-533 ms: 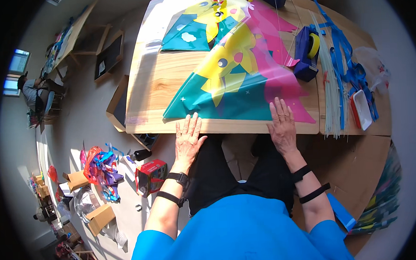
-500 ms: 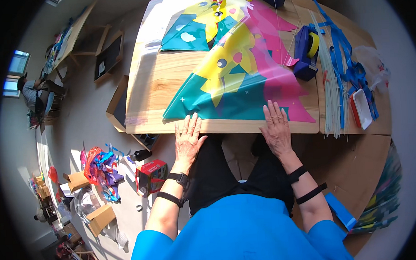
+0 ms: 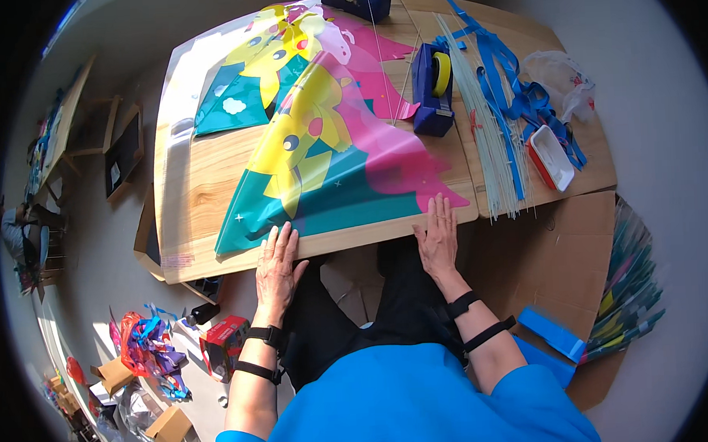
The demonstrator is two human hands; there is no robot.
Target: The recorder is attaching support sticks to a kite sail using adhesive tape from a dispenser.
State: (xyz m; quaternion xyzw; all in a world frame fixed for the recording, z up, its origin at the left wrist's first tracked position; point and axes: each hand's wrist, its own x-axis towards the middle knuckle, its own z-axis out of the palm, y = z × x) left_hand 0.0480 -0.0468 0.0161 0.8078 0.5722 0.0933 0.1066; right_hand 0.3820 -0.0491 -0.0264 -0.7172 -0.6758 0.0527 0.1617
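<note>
A triangular, kite-like printed sheet (image 3: pixel 348 182) in teal, pink and yellow lies on the wooden table (image 3: pixel 202 180), its long edge toward me. My left hand (image 3: pixel 276 272) lies flat with fingers stretched, its tips on the teal part of the near edge. Near the pink corner my right hand (image 3: pixel 439 241) rests its outstretched fingers at the edge. Neither hand grips anything. Behind the sheet lie more sheets of the same print (image 3: pixel 234 104), partly overlapped by the front one. Thin white strings run across the pink side.
Right of the sheet stand a blue tape dispenser (image 3: pixel 434 111) with a yellow roll, thin pale rods (image 3: pixel 488 136), blue ribbon (image 3: pixel 532 102) and a red-and-white tray (image 3: pixel 553 157). Another dispenser (image 3: pixel 356 1) sits at the back. An open cardboard box (image 3: pixel 549 252) is right, cluttered floor left.
The head view has swung, so the table appears farther left and tilted. My right hand has shifted right along the sheet's edge toward the pink corner. Both hands remain flat.
</note>
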